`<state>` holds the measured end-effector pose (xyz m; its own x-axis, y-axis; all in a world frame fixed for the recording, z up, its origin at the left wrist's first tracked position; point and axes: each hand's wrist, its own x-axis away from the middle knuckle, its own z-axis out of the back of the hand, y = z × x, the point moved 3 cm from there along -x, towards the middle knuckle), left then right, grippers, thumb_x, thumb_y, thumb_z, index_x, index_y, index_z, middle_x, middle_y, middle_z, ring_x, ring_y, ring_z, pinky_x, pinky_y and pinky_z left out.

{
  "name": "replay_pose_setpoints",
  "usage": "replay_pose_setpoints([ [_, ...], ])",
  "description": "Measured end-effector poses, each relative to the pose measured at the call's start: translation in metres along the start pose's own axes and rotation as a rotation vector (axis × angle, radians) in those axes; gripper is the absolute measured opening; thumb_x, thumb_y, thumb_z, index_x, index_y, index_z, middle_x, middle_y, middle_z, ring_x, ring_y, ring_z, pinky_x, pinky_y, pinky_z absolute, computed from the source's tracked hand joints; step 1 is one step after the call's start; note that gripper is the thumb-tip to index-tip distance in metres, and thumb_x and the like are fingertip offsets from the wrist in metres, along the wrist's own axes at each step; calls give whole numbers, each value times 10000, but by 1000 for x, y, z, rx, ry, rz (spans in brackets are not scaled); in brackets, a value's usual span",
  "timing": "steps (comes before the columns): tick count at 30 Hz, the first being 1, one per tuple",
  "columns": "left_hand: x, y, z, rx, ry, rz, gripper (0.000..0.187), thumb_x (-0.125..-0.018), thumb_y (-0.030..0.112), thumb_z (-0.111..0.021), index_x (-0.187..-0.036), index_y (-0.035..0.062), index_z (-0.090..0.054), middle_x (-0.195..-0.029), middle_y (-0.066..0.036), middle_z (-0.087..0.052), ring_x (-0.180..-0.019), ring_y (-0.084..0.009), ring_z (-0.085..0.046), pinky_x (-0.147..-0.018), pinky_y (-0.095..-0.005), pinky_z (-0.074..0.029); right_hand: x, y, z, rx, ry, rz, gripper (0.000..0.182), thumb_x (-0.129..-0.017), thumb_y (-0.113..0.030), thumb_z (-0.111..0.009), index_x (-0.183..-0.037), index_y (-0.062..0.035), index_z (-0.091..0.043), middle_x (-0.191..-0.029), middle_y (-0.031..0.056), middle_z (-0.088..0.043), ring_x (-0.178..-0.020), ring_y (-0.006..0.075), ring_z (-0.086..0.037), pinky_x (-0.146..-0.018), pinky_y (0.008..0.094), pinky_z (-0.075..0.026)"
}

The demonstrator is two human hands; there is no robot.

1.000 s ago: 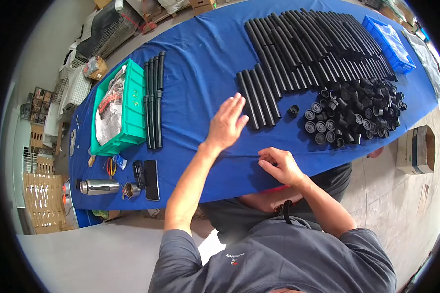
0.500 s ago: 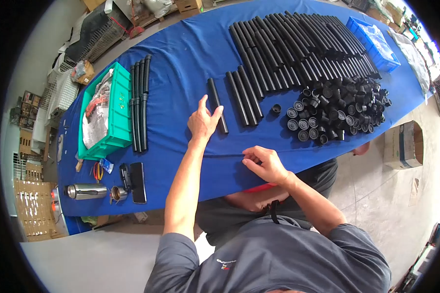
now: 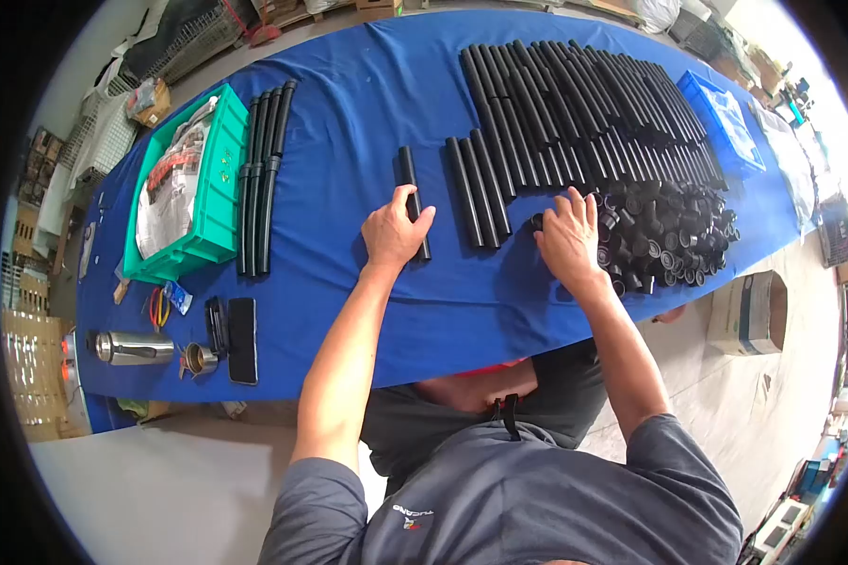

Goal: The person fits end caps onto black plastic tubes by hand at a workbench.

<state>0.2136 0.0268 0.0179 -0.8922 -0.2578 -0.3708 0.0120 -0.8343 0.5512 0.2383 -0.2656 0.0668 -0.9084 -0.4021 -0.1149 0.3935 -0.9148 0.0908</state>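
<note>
My left hand [image 3: 394,234] rests on the blue cloth, its thumb and index finger closed about a single black tube [image 3: 407,168] lying there. The lower end of this tube shows past my thumb. My right hand [image 3: 567,243] is over the left edge of a heap of black caps [image 3: 674,226], palm down with fingers spread. Beside its thumb a lone black cap [image 3: 537,221] is partly covered. Whether the fingertips touch any caps is hidden. Between my hands lie several black tubes [image 3: 476,193], side by side.
A large stack of black tubes [image 3: 584,104] fills the far right, near a blue crate [image 3: 725,132]. On the left stand a green crate [image 3: 212,198] and joined tubes [image 3: 266,179]. A phone [image 3: 242,341], a steel flask [image 3: 137,348] and a metal cup [image 3: 199,359] lie near the front edge.
My right hand has moved from the front edge up and right to the caps, its fingers spreading. My left index finger has come in against the tube.
</note>
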Motion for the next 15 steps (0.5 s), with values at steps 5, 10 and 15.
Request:
replay_pose_setpoints([
  [5, 1, 7, 6, 16, -40, 5, 447, -869, 341, -723, -1282, 171, -718, -895, -125, -765, -819, -352, -741, -735, -485, -578, 0, -3, -3, -25, 29, -15, 412, -854, -302, -794, -1109, 12, -713, -1376, 197, -599, -1465, 391, -397, -1250, 576, -229],
  [10, 1, 0, -2, 31, 17, -64, 361, -886, 300, -693, -1222, 194, -772, -911, -114, -770, -839, -340, -737, -746, -468, -583, 4, -3, 0, -68, 127, 24, 411, -840, -252, -793, -1129, 18, -683, -1354, 210, -604, -1443, 394, -424, -1228, 557, -274],
  [15, 2, 1, 1, 15, -25, -44, 281, -894, 275, -678, -1133, 199, -805, -861, -107, -765, -794, -335, -737, -724, -461, -584, 40, -28, 55, -434, 325, 107, 300, -825, -179, -756, -1020, -2, -613, -1120, 194, -619, -1096, 390, -610, -921, 492, -507],
])
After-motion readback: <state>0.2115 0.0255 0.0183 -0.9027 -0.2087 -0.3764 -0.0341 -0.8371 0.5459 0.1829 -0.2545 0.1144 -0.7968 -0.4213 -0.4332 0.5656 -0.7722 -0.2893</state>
